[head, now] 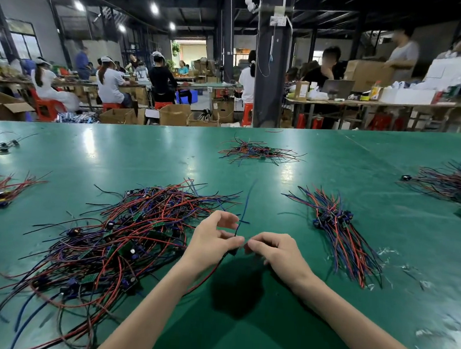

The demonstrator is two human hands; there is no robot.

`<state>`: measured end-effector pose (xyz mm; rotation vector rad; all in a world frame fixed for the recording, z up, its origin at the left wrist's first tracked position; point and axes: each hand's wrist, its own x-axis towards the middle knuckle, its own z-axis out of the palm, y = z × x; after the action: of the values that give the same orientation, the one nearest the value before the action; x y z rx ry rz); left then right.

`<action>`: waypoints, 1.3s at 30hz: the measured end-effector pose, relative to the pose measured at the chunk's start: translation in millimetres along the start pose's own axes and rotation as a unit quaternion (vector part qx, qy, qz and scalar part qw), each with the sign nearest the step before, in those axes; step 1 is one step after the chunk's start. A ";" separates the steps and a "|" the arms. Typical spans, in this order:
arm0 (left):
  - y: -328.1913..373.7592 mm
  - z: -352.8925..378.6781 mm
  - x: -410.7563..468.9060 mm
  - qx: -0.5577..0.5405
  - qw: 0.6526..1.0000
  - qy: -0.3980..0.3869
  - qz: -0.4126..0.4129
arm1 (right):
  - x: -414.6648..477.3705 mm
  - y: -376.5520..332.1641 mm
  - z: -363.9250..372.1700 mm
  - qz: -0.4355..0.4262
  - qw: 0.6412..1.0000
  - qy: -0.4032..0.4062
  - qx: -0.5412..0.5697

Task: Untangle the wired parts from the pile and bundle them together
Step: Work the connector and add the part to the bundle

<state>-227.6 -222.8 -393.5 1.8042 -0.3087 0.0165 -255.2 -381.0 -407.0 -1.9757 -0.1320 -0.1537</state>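
- Here, both hands meet just above the green table (292, 335), close in front of the person.
- The left hand (214, 237) pinches one wired part (233, 252) between thumb and fingers, the other fingers loosely curled.
- A blue wire of that part stands up past the fingertips, and red and dark wires trail down under the left wrist.
- The right hand (275, 249) has its fingers curled, tips drawn together just beside the left thumb; I cannot tell whether they grip the part.
- The tangled pile (121, 242) of red, blue and black wires lies on the table left of the hands, touching the left forearm's side.
- A straighter bundle (336, 235) lies to the right, apart from the hands.
- More heaps (257, 151) of wires sit farther back on the table.
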 end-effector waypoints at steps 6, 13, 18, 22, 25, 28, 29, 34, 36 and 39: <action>-3.9 4.3 1.4 -0.139 0.988 0.022 -0.068 | 0.8 -2.9 -2.1 0.091 0.985 0.011 0.147; -1.5 9.3 -1.2 -0.240 0.964 -0.019 -0.111 | 1.6 -3.6 -2.7 0.120 0.968 0.001 0.220; -0.9 9.5 -1.7 -0.289 0.946 -0.039 -0.138 | 2.9 -0.6 -2.1 0.110 0.962 0.000 0.248; 0.4 7.0 -0.9 -0.306 0.940 -0.052 -0.145 | 5.2 2.6 -2.3 0.105 0.959 0.005 0.264; 0.8 6.2 -1.1 -0.293 0.942 -0.052 -0.153 | 6.4 4.4 -3.2 0.101 0.959 0.012 0.266; 0.8 7.1 -1.5 -0.287 0.940 -0.060 -0.175 | 6.8 5.2 -4.1 0.101 0.958 0.017 0.267; 0.6 7.1 -1.8 -0.277 0.941 -0.069 -0.181 | 6.7 5.5 -4.3 0.101 0.958 0.016 0.266; 1.5 7.2 -3.8 -0.231 0.947 -0.108 -0.194 | 5.6 6.1 -4.4 0.089 0.963 0.000 0.253; 2.4 7.6 -4.6 -0.220 0.951 -0.102 -0.190 | 5.6 5.7 -4.2 0.078 0.964 -0.003 0.256; 3.3 8.1 -5.5 -0.211 0.956 -0.094 -0.182 | 5.9 6.0 -3.9 0.064 0.964 -0.005 0.257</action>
<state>-234.9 -230.2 -393.4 1.4130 -0.0986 -0.4519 -248.6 -386.8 -409.9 -1.4610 -0.0431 -0.0209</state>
